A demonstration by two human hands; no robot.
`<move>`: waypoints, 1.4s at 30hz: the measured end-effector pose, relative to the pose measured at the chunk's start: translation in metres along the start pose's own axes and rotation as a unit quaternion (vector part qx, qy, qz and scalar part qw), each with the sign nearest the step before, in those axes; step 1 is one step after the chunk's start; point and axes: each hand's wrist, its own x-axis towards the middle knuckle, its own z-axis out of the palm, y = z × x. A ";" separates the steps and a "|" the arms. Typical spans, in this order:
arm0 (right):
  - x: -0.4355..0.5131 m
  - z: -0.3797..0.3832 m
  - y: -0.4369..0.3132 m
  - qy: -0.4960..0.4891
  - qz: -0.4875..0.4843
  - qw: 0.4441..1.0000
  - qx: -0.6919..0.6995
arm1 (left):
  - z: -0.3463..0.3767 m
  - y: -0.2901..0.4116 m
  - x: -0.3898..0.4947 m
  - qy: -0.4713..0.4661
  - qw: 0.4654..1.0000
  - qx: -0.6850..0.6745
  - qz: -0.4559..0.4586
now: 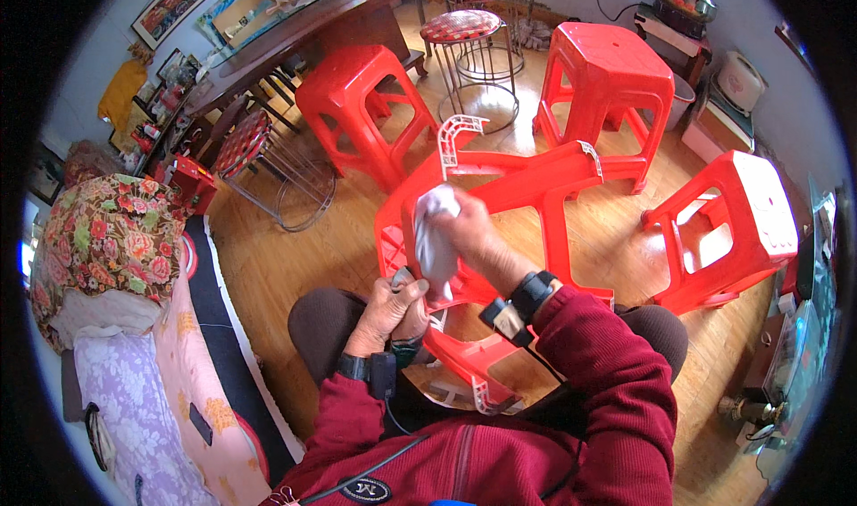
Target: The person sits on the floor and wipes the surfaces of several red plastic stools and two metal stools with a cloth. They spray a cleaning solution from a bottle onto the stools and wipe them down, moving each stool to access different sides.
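A red plastic stool (556, 238) lies tipped over between my knees, its legs pointing outward and white-edged leg ends showing. My right hand (469, 231) presses a whitish cloth (432, 241) against one part of this stool. Just below the cloth, my left hand (395, 305) has its fingers closed around the same stool's edge. The underside of the left fingers is partly hidden. Both wrists wear black straps with small devices attached.
Upright red plastic stools stand at the upper left (361, 104), upper right (609, 64) and right (730, 231). Round metal stools with checkered seats (462, 26) stand beyond. A dark table (268, 44) is at the upper left; a bed with pink covering (201, 399) lies left.
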 end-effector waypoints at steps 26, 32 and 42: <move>0.083 0.021 0.055 0.130 0.055 0.989 0.046 | 0.001 0.005 0.006 -0.003 0.999 0.037 0.003; 0.086 -0.030 0.069 0.211 0.052 0.970 0.107 | 0.001 0.016 0.008 0.012 0.997 0.076 0.013; 0.071 -0.090 0.009 0.377 0.041 0.885 0.270 | 0.004 0.019 0.009 -0.008 0.998 0.055 0.016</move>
